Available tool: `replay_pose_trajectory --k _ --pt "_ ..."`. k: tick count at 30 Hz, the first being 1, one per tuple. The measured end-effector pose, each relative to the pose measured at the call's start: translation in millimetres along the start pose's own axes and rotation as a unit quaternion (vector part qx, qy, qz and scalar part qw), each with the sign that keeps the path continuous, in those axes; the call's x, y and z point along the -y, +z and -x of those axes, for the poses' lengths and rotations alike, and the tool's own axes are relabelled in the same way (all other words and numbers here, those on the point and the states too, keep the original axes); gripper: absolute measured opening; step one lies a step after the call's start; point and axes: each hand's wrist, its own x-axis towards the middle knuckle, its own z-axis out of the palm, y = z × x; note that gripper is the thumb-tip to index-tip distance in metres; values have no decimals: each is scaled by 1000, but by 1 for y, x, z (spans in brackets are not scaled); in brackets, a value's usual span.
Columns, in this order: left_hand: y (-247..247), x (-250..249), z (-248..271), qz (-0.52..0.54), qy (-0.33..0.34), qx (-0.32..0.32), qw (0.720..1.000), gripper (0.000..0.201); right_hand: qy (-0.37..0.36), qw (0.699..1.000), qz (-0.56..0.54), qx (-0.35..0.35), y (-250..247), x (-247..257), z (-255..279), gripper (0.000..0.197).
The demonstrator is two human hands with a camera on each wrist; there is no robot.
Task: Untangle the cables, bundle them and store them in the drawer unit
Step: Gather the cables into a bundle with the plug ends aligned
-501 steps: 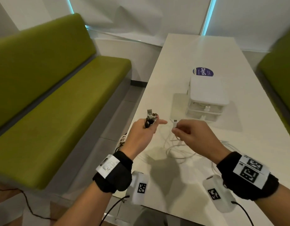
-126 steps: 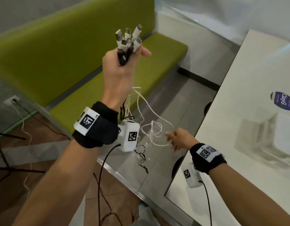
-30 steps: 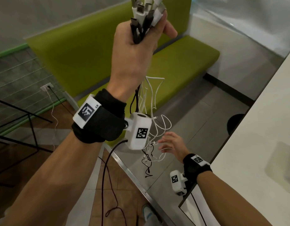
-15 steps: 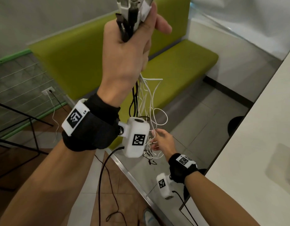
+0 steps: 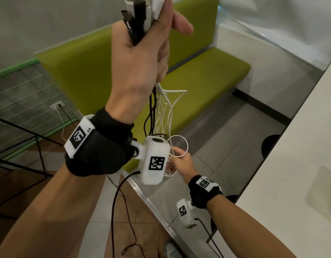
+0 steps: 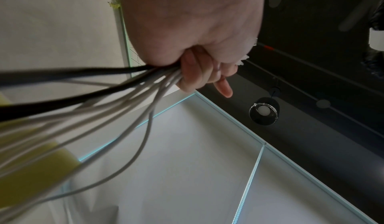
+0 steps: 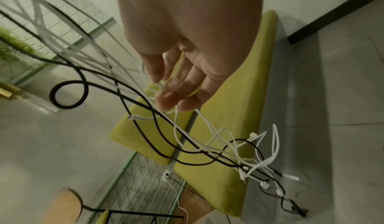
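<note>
Left hand (image 5: 140,58) fists black & white cable ends (image 5: 142,12) top-centre; right hand (image 7: 182,86), fingers loose, combs strands — pull downward slowly.

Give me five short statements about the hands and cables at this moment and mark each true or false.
1. The left hand grips the cables near their plug ends, raised high. True.
2. All the cables are white. False: black ones hang among the white ones.
3. The right hand rests flat on the table. False: it is off the table's edge, low down, with its fingers among white strands.
4. The free ends hang loose and crossed below the right hand. True.
5. The cables are already tied in a neat bundle. False: they spread in loops.
</note>
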Motion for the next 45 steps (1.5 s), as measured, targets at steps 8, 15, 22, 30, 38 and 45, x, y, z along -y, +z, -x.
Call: replay_pose_trajectory --k 8,15,22,30,38,45 --pt "-15 -7 -4 2 13 0 1000 31 47 974 207 -77 -23 -27 -9 21" --pt "-28 -19 -11 22 33 -28 999 21 225 823 519 -45 -70 -68 8 20" --pt "-22 -14 -4 -5 35 -8 999 26 219 814 538 1 -71 -66 6 50" --pt "-31 -13 -6 -35 45 -25 998 28 378 845 378 0 -101 -84 22 44" --pt "-27 -3 -2 -57 52 -19 997 34 355 906 218 -76 -92 -65 19 28" --pt "-18 15 7 -28 -13 -16 999 36 41 918 353 -179 -94 -7 11 29"
